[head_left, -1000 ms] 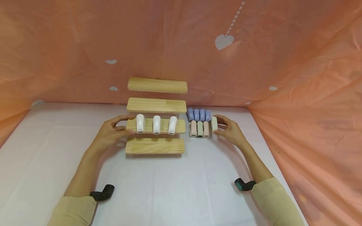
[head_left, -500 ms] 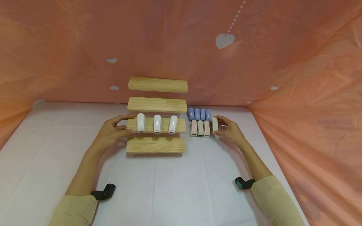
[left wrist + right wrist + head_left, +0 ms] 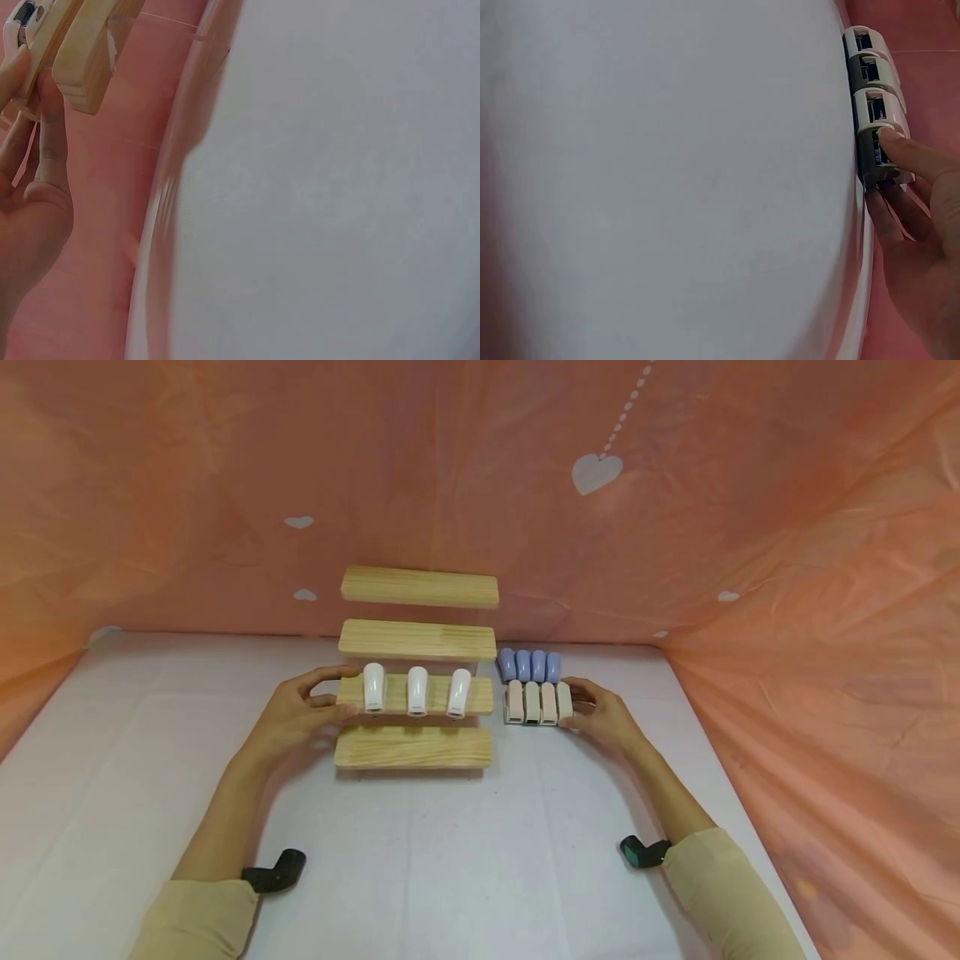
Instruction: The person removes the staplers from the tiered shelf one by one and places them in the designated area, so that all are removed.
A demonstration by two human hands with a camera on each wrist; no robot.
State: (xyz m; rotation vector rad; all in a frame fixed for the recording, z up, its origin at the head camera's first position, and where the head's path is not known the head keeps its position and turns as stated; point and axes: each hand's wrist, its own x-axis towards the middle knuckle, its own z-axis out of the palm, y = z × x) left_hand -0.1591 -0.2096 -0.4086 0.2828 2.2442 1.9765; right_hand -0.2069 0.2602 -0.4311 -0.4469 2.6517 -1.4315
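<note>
My left hand (image 3: 298, 714) pinches the left end of a wooden shelf board (image 3: 438, 695), thumb in front and fingers behind. Three white staplers (image 3: 417, 692) stand on that board, spaced apart. At the right end of a row of pink and pale green staplers, my right hand (image 3: 603, 714) holds a pale green stapler (image 3: 564, 703). In the right wrist view, the thumb lies on the front of this stapler (image 3: 877, 154) and fingers are at its outer side. It sits close beside a pink stapler (image 3: 549, 703). Behind this row stand several blue staplers (image 3: 531, 666).
The stepped rack has other wooden boards: a top board (image 3: 420, 587), an upper middle board (image 3: 416, 640) and a bottom board (image 3: 412, 748). A white cloth (image 3: 450, 860) covers the table. Orange sheeting (image 3: 480, 485) hangs behind and at the sides.
The right hand has moved slightly left, bringing the pale green stapler up against the row, upright beside the pink one. The left hand keeps its grip on the board.
</note>
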